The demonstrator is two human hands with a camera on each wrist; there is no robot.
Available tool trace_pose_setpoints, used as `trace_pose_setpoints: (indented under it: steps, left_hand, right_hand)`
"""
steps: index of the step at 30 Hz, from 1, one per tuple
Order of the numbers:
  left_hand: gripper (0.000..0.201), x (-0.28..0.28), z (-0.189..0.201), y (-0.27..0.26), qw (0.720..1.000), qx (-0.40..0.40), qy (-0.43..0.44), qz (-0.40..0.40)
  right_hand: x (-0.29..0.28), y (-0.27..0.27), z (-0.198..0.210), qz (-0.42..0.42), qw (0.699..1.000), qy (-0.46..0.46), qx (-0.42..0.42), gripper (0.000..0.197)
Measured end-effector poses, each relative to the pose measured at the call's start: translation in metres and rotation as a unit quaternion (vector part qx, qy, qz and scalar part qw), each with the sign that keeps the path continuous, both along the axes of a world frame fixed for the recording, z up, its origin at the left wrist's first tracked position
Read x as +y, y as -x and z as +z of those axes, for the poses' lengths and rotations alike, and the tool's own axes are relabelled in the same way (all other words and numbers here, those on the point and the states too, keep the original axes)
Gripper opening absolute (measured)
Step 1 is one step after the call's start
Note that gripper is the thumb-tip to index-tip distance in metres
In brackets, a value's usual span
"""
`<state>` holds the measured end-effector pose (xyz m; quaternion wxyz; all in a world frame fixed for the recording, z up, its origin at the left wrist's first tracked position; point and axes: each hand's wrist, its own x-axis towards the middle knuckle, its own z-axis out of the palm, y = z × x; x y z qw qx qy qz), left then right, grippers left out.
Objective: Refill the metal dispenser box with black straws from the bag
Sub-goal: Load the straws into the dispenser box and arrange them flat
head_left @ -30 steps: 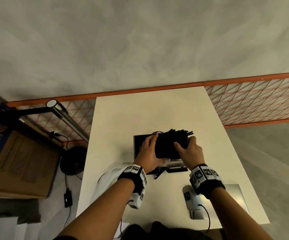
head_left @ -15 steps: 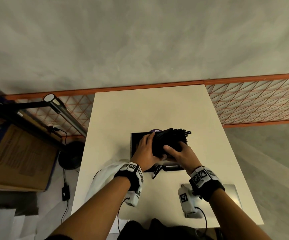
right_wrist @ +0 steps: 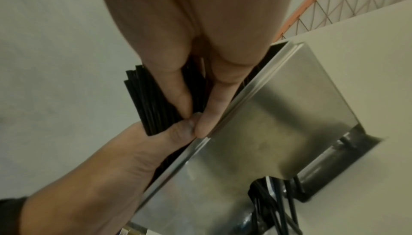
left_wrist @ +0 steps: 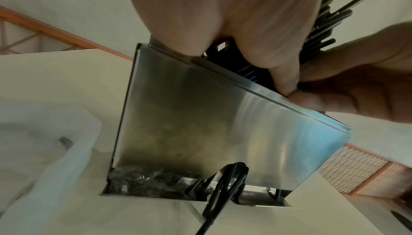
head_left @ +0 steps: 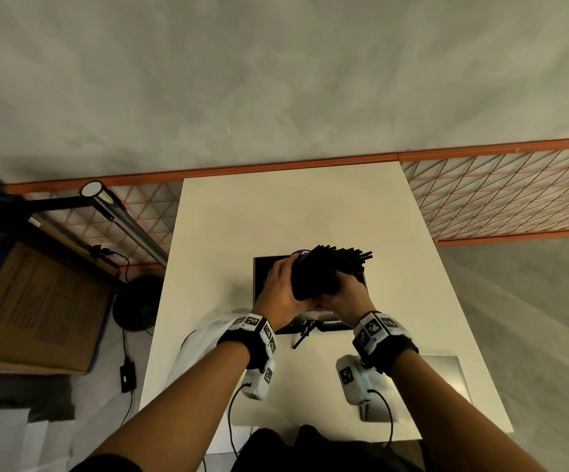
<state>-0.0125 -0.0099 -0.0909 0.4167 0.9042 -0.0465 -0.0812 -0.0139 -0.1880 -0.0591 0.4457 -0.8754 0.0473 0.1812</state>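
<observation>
Both hands on one bundle of black straws (head_left: 324, 274), held just above the open top of the metal dispenser box (left_wrist: 200, 115) mid-table (head_left: 276, 206). Left hand (head_left: 281, 287) wraps the bundle's left side, right hand (head_left: 346, 294) curls around its right side, thumbs meeting at the near end. A few loose straws (left_wrist: 225, 184) stick out of the bottom slot. White bag (head_left: 201, 349), probably the straw bag, lies left of the box.

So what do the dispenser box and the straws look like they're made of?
Dispenser box: looks like brushed sheet metal, probably stainless steel, with soft streaky reflections and thin folded edges. Black straws: likely plastic, smooth and slightly glossy thin tubes; paper can't be ruled out.
</observation>
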Motion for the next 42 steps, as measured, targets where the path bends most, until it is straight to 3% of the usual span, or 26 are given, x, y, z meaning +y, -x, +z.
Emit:
trace_pose_setpoints:
  steps: [5, 10, 15, 23, 25, 28, 31, 35, 38, 42]
  left_hand:
    - [0.107, 0.001, 0.004, 0.000, 0.999, -0.003, 0.033, 0.019]
    - [0.107, 0.002, 0.008, 0.002, 0.997, -0.003, 0.060, 0.048]
    - [0.102, 0.001, 0.007, 0.006, 0.998, -0.034, 0.048, 0.037]
    - [0.085, -0.004, 0.005, 0.003, 0.996, -0.062, -0.007, 0.061]
    - [0.081, -0.002, 0.004, 0.003, 0.996, -0.069, -0.013, 0.053]
    - [0.082, -0.001, 0.003, 0.004, 0.997, -0.073, -0.023, 0.026]
    - [0.081, 0.000, 0.003, 0.003, 0.997, -0.067, -0.021, 0.015]
    - [0.083, 0.000, 0.003, 0.002, 0.998, -0.056, -0.023, 0.013]
    - [0.085, 0.000, 0.003, 0.001, 0.998, -0.048, -0.028, 0.012]
    - [0.089, 0.000, 0.003, 0.002, 0.999, -0.043, -0.026, 0.014]
  right_hand:
    - [0.000, -0.004, 0.004, -0.007, 1.000, -0.017, -0.009, 0.025]
    - [-0.010, -0.004, 0.022, -0.079, 0.990, -0.118, -0.009, 0.006]
    - [-0.009, 0.001, 0.046, -0.166, 0.947, -0.275, 0.023, 0.015]
    - [0.002, 0.001, 0.054, -0.135, 0.936, -0.319, 0.057, 0.020]
    - [-0.002, 0.002, 0.053, -0.081, 0.954, -0.285, 0.035, 0.020]
    - [-0.010, 0.002, 0.042, 0.023, 0.995, -0.095, -0.036, 0.023]
    - [-0.011, 0.001, 0.036, 0.071, 0.993, 0.025, -0.090, 0.030]
    - [-0.007, -0.001, 0.031, 0.040, 0.971, 0.067, -0.228, 0.007]
    - [-0.006, -0.004, 0.027, -0.007, 0.972, 0.067, -0.224, 0.016]
    - [-0.008, -0.003, 0.035, -0.007, 0.971, 0.053, -0.232, 0.008]
